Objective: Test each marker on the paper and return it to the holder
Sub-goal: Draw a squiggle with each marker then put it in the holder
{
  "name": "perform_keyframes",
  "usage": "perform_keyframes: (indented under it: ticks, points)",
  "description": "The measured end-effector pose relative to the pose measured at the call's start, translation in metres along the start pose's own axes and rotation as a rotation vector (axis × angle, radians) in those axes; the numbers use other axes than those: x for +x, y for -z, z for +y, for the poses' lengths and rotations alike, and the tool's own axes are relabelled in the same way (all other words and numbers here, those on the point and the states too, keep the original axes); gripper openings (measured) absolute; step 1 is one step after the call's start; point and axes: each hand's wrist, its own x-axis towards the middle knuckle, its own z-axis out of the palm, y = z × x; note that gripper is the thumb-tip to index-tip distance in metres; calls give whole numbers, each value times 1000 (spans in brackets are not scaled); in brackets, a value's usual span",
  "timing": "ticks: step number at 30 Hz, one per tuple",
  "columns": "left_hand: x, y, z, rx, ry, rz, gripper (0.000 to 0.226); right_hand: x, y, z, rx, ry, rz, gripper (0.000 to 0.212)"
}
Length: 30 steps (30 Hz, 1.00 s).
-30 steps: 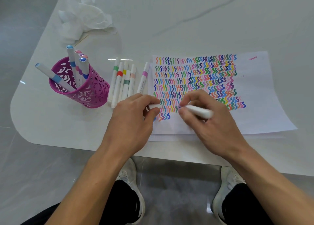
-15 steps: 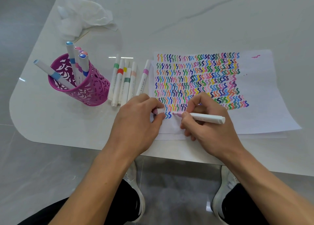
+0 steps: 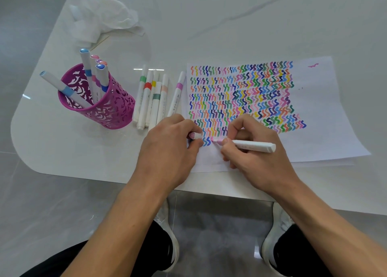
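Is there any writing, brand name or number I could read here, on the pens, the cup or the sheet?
No text here can be read.
On the loose markers: faint grey print along the barrels, too small and blurred to read.
On the paper: only coloured squiggles, no words or numbers.
On the holder: a cut-out pattern, no lettering.

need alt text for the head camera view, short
A right hand holds the tip of a pink marker on a paper covered in rows of colourful squiggles, while the left hand pinches its cap. Six loose markers lie between the paper and a magenta holder that holds several more.
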Motion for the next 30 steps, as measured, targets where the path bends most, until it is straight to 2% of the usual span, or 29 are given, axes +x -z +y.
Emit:
perform_keyframes:
  ticks: [10, 16, 19, 25, 30]
  points:
    - [0, 1, 1, 11, 0, 29, 20, -2, 1, 0, 17, -7, -21, 18]
    - [-2, 4, 2, 35, -32, 56, 22, 0, 7, -12, 228, -35, 76, 13]
    - [-2, 10, 6, 24, -55, 104, 26, 2, 10, -20, 347, -26, 144, 20]
    - [0, 18, 12, -269, 81, 138, 25, 5, 13, -22, 352, 22, 145, 11]
    - [0, 20, 13, -498, 150, 72, 19, 7, 15, -25, 461, 2, 128, 12]
